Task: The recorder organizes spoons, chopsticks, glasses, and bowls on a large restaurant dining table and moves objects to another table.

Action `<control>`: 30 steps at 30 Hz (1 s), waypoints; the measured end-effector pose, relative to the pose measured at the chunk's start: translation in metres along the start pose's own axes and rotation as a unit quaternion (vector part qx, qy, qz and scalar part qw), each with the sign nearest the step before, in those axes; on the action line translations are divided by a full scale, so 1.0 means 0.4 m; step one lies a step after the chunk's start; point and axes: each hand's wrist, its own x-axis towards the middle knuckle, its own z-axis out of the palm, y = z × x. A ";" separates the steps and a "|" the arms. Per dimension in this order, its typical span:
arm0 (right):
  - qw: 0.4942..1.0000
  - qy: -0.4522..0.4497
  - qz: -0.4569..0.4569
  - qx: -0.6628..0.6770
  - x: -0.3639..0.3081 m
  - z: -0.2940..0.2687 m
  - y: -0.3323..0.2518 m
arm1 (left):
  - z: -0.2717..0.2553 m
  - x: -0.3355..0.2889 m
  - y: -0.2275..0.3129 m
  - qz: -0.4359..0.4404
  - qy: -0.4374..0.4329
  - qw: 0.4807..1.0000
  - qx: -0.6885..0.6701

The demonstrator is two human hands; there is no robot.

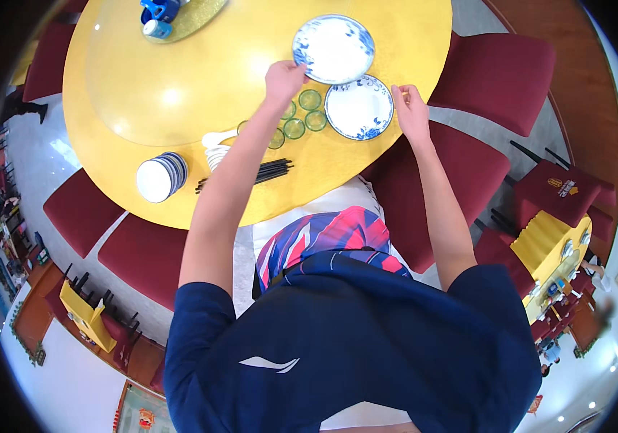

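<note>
Two round white plates with blue floral patterns are at the right part of the table. My left hand [285, 81] is closed on the near-left rim of the farther plate [334, 49]. The nearer plate [359, 108] is close to the table edge, and the farther plate slightly overlaps its top. My right hand [411, 112] is beside the nearer plate's right rim, fingers loosely bent and apart, with nothing visible in them. Several green glass cups [294, 128] stand just left of the nearer plate, partly hidden by my left forearm.
The round table has a yellow cover [201, 79]. Near its front are a stack of small dishes [156, 179], white spoons [216, 138] and black chopsticks [273, 170]. A blue container [161, 10] is at the far left. Dark red chairs [497, 72] surround the table.
</note>
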 end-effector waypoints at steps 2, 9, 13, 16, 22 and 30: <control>0.999 -0.014 0.004 0.046 0.025 0.008 0.013 | 0.028 -0.061 0.036 0.007 -0.022 1.000 0.004; 0.981 -0.088 0.064 0.158 0.056 -0.001 0.103 | 0.068 -0.157 -0.006 0.068 -0.019 0.989 0.129; 0.990 -0.117 0.035 0.074 0.039 -0.004 0.120 | 0.083 -0.183 -0.046 0.088 -0.024 0.981 0.169; 0.995 -0.095 -0.022 -0.010 0.022 0.009 0.133 | 0.103 -0.206 -0.066 0.096 -0.040 0.984 0.147; 0.996 -0.084 -0.012 -0.042 0.001 0.018 0.133 | 0.114 -0.221 -0.071 0.084 -0.040 0.985 0.146; 0.997 -0.075 0.000 -0.033 -0.019 0.034 0.123 | 0.093 -0.196 -0.052 0.107 -0.055 0.973 0.199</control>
